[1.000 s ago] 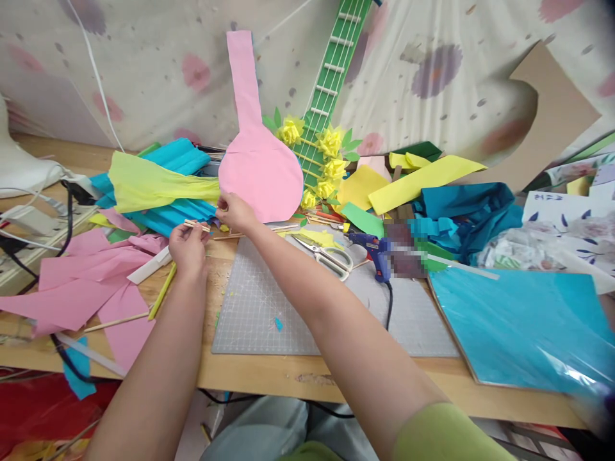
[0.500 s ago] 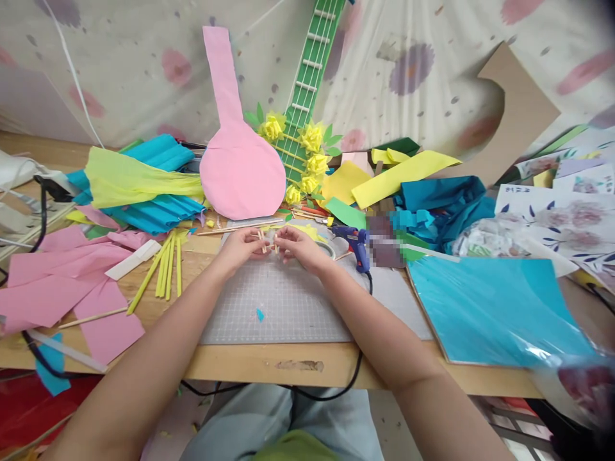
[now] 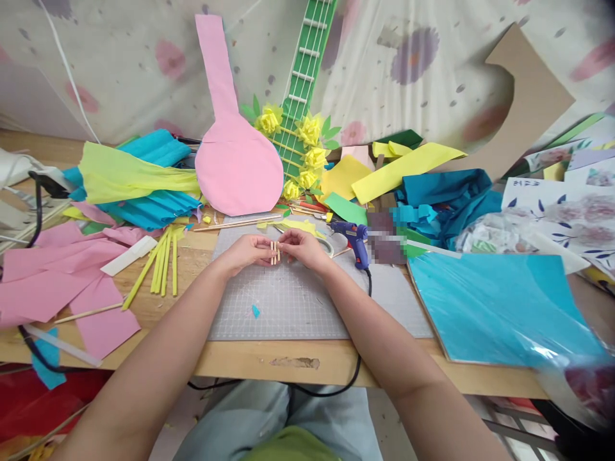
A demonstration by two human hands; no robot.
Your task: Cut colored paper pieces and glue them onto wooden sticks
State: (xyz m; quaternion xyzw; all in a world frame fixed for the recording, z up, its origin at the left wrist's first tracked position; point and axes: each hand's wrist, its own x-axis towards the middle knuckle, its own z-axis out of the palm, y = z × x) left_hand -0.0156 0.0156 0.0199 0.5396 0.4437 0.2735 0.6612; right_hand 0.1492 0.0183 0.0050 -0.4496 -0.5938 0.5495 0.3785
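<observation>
Small pale wooden sticks [image 3: 275, 253], standing side by side, are held between my hands above the grey cutting mat [image 3: 283, 314]. My left hand [image 3: 250, 250] is closed on them from the left, its fingertips pressed to their side. From the right, my right hand [image 3: 302, 248] pinches at the same sticks with thumb and forefinger. A roll of tape [image 3: 327, 247] lies partly behind my right hand. The blue glue gun [image 3: 358, 243] rests on the mat's right part.
A pink paper guitar shape [image 3: 239, 166] and a green neck with strings and yellow flowers [image 3: 298, 121] stand behind. Pink paper [image 3: 43, 275] and yellow strips [image 3: 163, 266] lie left; a blue sheet pack [image 3: 500, 307] lies right. A black cord [image 3: 358, 365] crosses the table's front edge.
My hands have come closer together, and the sticks, apart before, now stand side by side between them. The view has shifted slightly.
</observation>
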